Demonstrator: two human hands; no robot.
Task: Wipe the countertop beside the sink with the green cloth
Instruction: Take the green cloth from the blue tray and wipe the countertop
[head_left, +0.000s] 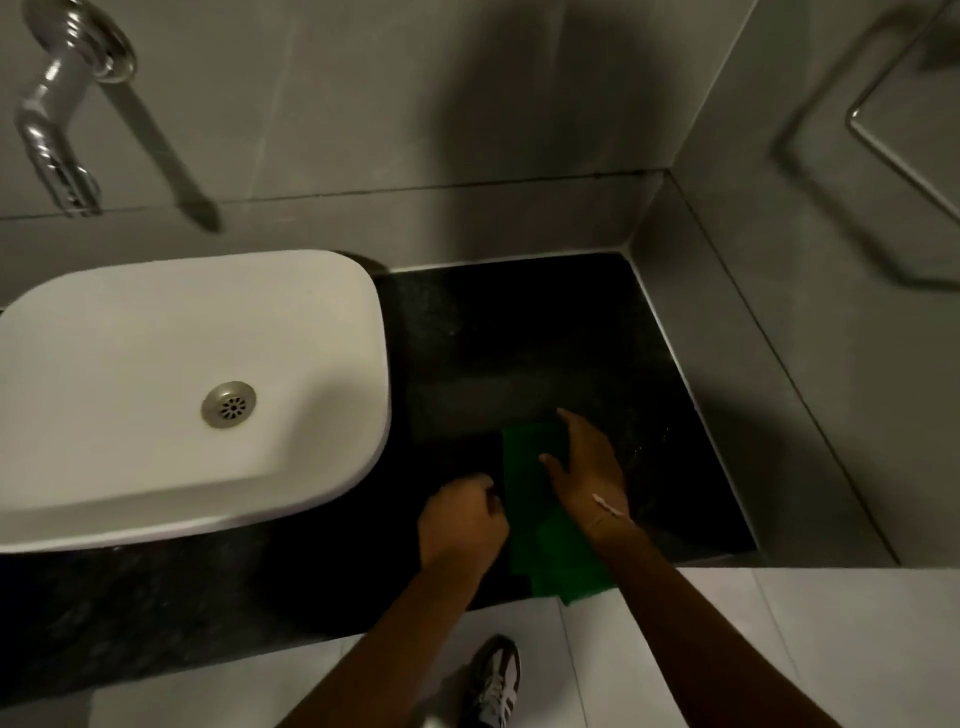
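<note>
The green cloth (535, 514) lies flat as a long strip on the black countertop (509, 343), to the right of the white sink (171, 395). Its near end hangs a little over the counter's front edge. My right hand (584, 470) rests on the cloth's right side with fingers spread and flat. My left hand (460, 522) is curled into a fist at the cloth's left edge, touching the counter; whether it pinches the cloth edge is unclear.
A chrome tap (62, 119) juts from the grey tiled wall above the sink. Grey walls (779, 338) close the counter at the back and right. A metal rail (904, 150) hangs on the right wall. My shoe (493, 680) stands on the pale floor.
</note>
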